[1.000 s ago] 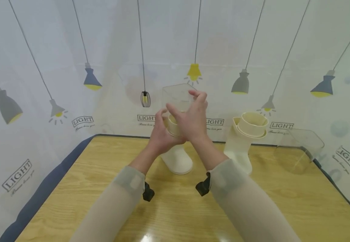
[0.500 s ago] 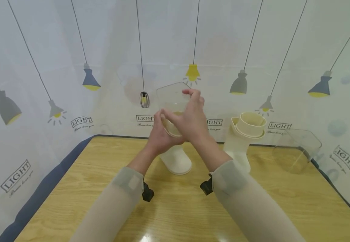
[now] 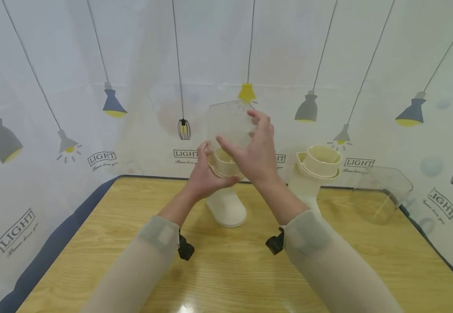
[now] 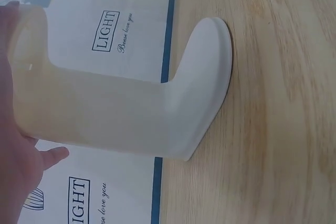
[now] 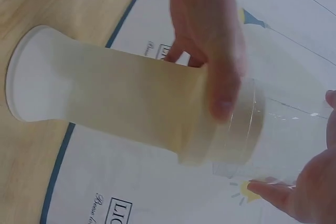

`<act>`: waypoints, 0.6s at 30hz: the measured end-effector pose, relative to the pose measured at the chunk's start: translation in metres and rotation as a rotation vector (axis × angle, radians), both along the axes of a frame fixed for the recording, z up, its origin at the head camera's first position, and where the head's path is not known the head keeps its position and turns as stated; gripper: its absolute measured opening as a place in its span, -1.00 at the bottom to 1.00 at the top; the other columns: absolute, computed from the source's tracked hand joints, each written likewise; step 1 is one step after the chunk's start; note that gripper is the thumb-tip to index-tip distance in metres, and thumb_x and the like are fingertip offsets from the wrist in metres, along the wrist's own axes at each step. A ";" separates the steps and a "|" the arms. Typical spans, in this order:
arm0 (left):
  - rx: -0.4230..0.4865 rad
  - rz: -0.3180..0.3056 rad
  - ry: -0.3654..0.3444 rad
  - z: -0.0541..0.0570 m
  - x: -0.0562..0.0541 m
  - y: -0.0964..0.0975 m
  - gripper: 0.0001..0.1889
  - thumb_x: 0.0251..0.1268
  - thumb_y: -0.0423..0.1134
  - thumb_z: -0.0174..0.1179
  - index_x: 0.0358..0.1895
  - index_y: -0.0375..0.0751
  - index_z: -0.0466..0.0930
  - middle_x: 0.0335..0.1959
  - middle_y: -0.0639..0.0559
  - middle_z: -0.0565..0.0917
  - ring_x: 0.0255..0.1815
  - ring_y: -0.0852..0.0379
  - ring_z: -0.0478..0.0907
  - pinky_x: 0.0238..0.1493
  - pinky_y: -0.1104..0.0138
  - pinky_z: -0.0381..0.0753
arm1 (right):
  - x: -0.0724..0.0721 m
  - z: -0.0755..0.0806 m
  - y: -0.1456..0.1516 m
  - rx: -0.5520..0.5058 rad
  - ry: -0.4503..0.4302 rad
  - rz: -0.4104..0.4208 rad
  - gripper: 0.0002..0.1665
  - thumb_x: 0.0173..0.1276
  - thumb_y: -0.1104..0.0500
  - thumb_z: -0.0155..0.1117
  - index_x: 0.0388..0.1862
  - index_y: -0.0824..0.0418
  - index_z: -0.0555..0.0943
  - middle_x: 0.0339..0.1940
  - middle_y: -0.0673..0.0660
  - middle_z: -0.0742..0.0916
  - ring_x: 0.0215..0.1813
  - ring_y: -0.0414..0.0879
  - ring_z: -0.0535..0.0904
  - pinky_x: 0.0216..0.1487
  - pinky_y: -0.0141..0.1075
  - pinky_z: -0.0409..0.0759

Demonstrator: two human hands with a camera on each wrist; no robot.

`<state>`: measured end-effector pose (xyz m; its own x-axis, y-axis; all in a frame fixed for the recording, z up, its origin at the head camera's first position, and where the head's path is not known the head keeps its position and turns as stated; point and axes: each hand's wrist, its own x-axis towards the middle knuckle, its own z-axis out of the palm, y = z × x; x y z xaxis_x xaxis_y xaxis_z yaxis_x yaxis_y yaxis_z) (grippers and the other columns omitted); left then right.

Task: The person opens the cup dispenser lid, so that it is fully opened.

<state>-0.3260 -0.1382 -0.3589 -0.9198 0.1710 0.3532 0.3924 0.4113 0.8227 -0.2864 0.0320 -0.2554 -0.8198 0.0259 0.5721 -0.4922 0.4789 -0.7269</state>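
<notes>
A cream plastic stand with a flat rounded foot stands upright on the table, slightly left of the right arm. My left hand grips the round collar at its top. In the right wrist view, the left thumb lies across that collar. A clear plastic container sits over the collar, its lower edge overlapping the cream ring. My right hand holds the container by its side, thumb and fingers spread around it. The left wrist view shows the stand's column and part of the left palm.
A second cream stand with the same round collar is at the back right. Beside it a second clear container rests on the wooden table. A white curtain printed with lamps hangs right behind the table.
The right thumb has moved away from the left hand, and the right hand has shifted slightly right. The clear container has turned and its top edge sits a little higher in view.
</notes>
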 end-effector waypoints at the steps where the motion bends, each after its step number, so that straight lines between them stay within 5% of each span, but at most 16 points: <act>1: -0.001 0.003 -0.001 0.000 0.000 0.000 0.44 -0.09 0.17 0.70 0.69 0.14 -0.30 0.58 -0.32 0.27 0.42 -0.22 0.50 0.44 -0.07 0.57 | 0.001 0.003 0.003 -0.018 0.011 0.001 0.12 0.22 -0.25 0.62 0.58 0.02 0.21 0.57 0.11 0.43 0.40 0.15 0.56 0.34 0.04 0.66; 12: 0.054 0.013 -0.018 -0.001 -0.001 -0.002 0.37 -0.08 0.06 0.71 0.67 -0.11 -0.18 0.56 -0.25 0.29 0.35 -0.16 0.54 0.47 -0.02 0.55 | 0.015 0.028 0.036 -0.153 0.077 0.040 0.08 0.18 -0.20 0.65 0.53 -0.02 0.25 0.57 0.10 0.43 0.36 0.13 0.64 0.35 0.00 0.66; 18: 0.047 0.029 -0.095 -0.006 0.003 0.000 0.35 -0.02 0.17 0.66 0.68 -0.09 -0.17 0.50 -0.25 0.34 0.39 -0.15 0.50 0.47 -0.04 0.55 | 0.026 0.030 0.057 -0.177 0.051 0.049 0.08 0.19 -0.17 0.66 0.54 -0.02 0.24 0.58 0.12 0.45 0.34 0.15 0.65 0.37 0.11 0.64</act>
<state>-0.3234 -0.1377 -0.3646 -0.9539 0.1286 0.2713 0.3001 0.3815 0.8743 -0.2606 0.0887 -0.2250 -0.7925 0.0906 0.6031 -0.5502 0.3202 -0.7712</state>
